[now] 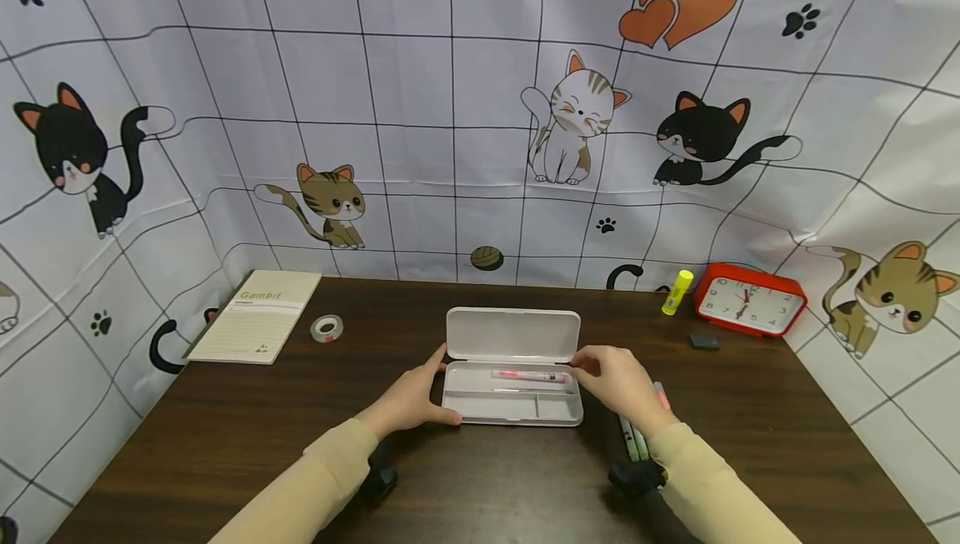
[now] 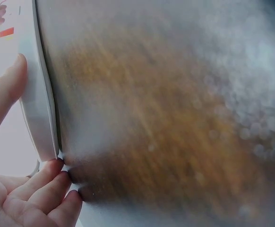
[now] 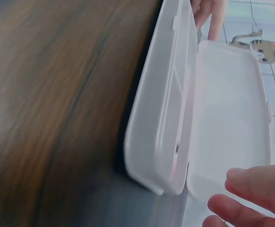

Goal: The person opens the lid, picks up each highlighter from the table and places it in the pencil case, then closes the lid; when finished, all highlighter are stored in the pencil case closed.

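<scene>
An open white pencil case lies on the brown table, its lid tipped back toward the wall. Inside, a pink pen lies along the rear compartment. My left hand grips the case's left end, thumb at the front corner and fingers along the side. At the right end, near the hinge, is my right hand. In the right wrist view its thumb and fingers stand apart beside the lid with nothing between them. Green pens and a pink-ended one lie partly hidden under the right forearm.
A cream notebook and a white tape roll lie at the back left. A yellow glue stick or marker, a red alarm clock and a small dark block are at the back right. A cat-patterned sheet covers the wall.
</scene>
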Demonstrator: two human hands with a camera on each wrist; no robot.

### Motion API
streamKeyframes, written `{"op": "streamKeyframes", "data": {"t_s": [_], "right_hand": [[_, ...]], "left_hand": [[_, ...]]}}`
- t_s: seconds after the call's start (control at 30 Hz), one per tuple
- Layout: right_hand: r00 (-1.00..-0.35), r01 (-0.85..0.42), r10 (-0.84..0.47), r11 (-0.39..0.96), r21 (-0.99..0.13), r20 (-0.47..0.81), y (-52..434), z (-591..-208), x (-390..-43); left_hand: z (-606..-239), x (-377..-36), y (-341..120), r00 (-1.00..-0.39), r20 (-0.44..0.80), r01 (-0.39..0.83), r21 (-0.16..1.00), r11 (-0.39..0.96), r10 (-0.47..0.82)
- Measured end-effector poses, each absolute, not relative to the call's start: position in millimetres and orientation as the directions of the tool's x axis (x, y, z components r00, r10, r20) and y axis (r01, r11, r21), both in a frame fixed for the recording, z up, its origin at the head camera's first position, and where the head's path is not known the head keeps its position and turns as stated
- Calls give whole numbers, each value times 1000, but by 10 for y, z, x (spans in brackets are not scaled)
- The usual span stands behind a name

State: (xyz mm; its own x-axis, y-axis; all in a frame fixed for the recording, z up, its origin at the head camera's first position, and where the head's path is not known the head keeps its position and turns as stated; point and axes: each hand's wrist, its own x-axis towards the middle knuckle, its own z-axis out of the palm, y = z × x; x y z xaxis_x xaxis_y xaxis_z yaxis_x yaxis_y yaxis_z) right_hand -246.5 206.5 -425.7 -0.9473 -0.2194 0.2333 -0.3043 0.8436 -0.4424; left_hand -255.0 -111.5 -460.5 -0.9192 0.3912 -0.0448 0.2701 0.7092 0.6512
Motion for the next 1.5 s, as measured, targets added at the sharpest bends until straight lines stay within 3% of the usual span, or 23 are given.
{"op": "streamKeyframes", "data": {"t_s": [1.0, 1.5], "right_hand": [[-988, -132, -79, 883, -450, 136, 3038, -4367, -2081], [-996, -89, -82, 891, -445, 37, 3234, -4438, -2013]], "left_hand": [[-4602, -2542, -1110, -918, -47, 270, 652, 708, 393], [-4596, -2537, -1110, -920, -39, 271, 656, 705, 390]]}}
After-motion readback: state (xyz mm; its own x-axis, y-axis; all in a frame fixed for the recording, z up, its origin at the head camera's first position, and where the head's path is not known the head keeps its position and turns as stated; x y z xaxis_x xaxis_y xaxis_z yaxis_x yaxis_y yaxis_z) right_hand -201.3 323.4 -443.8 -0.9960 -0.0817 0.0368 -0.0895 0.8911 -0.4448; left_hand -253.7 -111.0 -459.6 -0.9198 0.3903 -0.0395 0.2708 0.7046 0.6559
